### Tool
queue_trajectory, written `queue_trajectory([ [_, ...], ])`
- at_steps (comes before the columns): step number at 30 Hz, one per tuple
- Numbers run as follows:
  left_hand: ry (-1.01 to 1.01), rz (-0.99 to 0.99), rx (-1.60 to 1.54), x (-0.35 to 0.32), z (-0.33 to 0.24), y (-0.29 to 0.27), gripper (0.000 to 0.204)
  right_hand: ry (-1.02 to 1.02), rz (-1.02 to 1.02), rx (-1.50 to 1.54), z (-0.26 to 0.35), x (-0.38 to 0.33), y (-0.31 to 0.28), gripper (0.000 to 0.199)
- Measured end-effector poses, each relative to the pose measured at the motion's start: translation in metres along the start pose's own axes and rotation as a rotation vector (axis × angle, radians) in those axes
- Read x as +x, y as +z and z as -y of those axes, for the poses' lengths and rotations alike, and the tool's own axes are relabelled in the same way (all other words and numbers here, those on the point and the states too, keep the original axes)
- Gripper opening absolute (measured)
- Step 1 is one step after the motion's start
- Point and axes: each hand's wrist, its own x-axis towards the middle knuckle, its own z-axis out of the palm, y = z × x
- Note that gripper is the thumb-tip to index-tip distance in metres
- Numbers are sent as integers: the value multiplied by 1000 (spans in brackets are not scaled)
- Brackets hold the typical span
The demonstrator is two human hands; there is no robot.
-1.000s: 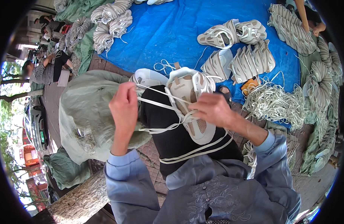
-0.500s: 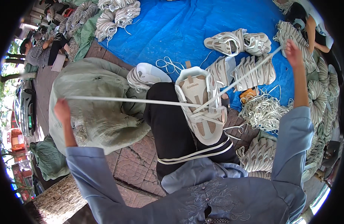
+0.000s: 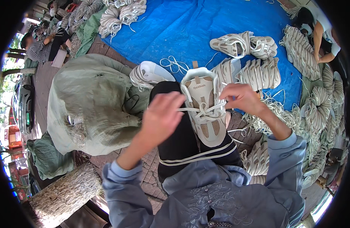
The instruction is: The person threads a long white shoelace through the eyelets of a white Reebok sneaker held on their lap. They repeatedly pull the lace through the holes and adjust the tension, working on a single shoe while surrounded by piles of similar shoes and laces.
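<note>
The shoe [image 3: 200, 99] lay on my lap [image 3: 168, 131], heel far, toe near, between my hands. My nearer right hand [image 3: 243, 99] pinched the lace [image 3: 202, 111]; whether my blurred left hand [image 3: 162, 117] gripped it, I couldn't tell.

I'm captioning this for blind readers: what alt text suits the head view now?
A person's left hand and right hand flank a looped white lace on a beige shoe upper resting on their black trousers. Beyond, stacked uppers lie on a blue tarp.
</note>
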Motion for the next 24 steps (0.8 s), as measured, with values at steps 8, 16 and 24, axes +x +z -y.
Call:
queue_trajectory([
  [8,237,49,-34,6,-23,57,15,-244,-151,-384,-13,-3,51,14],
  [16,-88,270,-508,-11,-29,44,14,-199,-157,-241,-7,5,42,11],
  [24,-295,394,-580,-7,-33,32,16,-388,-166,-443,-12,11,28,12],
])
